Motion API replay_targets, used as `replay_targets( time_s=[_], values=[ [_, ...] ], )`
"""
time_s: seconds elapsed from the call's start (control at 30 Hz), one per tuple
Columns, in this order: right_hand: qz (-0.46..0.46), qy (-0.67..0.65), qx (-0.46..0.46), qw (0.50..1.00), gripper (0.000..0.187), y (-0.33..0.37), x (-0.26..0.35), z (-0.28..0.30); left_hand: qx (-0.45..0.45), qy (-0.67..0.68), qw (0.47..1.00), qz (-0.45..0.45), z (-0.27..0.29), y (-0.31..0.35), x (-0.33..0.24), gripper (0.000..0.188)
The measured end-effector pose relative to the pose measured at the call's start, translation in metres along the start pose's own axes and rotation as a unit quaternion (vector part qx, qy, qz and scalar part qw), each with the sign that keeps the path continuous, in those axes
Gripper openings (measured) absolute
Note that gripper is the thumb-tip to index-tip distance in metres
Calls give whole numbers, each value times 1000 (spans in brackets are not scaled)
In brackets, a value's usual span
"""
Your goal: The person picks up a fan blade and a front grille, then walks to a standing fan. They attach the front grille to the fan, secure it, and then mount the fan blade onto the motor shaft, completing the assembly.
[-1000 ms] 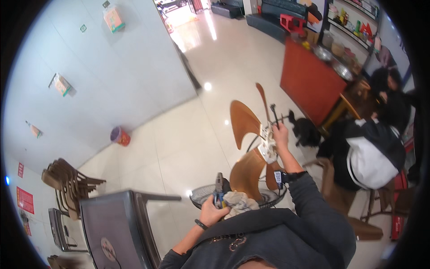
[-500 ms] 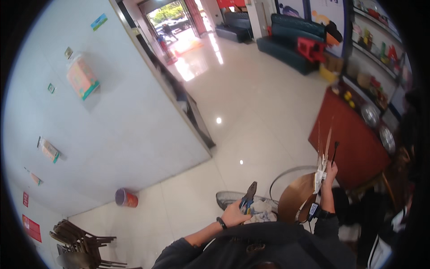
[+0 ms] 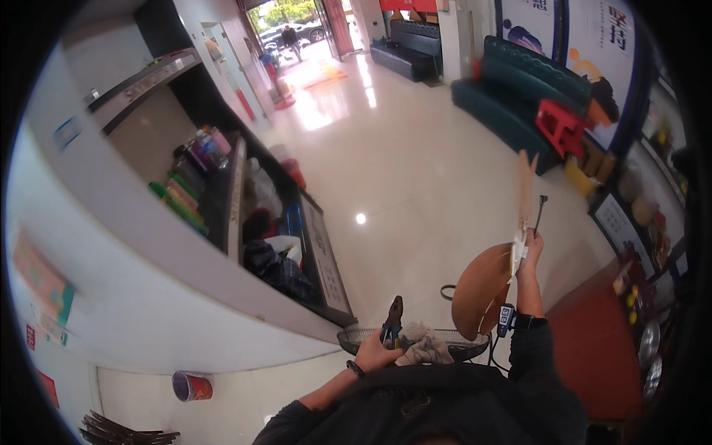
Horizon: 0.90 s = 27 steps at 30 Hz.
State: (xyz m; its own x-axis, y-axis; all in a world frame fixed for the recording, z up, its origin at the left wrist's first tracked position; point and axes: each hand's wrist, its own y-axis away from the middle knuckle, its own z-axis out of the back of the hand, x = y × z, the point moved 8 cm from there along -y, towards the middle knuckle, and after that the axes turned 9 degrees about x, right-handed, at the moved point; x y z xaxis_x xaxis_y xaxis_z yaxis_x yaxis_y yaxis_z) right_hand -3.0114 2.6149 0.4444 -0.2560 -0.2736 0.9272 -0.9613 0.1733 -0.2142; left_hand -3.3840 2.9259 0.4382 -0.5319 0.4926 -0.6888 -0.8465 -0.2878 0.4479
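My left hand (image 3: 376, 354) is closed round a pair of pliers (image 3: 393, 320) with dark jaws and blue-and-yellow handles, jaws pointing up. Beside it a crumpled greyish-white cloth (image 3: 426, 347) lies against a dark wire fan guard (image 3: 466, 343), close to my body. Out to the right, my right hand (image 3: 532, 248) is closed on a set of brown fan blades (image 3: 480, 285). One broad blade faces me; another shows nearly edge-on, pointing away. Past that hand sticks up a thin black cable-like piece (image 3: 540, 211); what holds it is hidden.
A white partition with dark shelving (image 3: 237, 185) stands at the left. Near its foot is a small bucket (image 3: 193, 386), and stacked chairs (image 3: 122, 430) fill the lower left corner. A red-brown table (image 3: 593, 356) is close on my right. Green sofas (image 3: 519, 89) and a red stool (image 3: 561, 127) stand farther off.
My view has swung left and forward, bringing the shelving into sight. The fan blades have turned, so one now points edge-on away from me. Both hands keep their hold.
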Motion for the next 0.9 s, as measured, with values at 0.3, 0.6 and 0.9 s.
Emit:
replay_targets(
  time_s=[0.3,0.6,0.9],
  values=[
    [-84,-117,-46,988,24,39,5,-17,-49,12,996,-73,99,22,45,55],
    [-69,-30,157,985,25,-184,-114,-457,-150,109,982,-37,332,-193,10,53],
    [-65,90,99,989,24,-404,-221,-722,-91,43,995,-20,608,-546,-24,57]
  ],
)
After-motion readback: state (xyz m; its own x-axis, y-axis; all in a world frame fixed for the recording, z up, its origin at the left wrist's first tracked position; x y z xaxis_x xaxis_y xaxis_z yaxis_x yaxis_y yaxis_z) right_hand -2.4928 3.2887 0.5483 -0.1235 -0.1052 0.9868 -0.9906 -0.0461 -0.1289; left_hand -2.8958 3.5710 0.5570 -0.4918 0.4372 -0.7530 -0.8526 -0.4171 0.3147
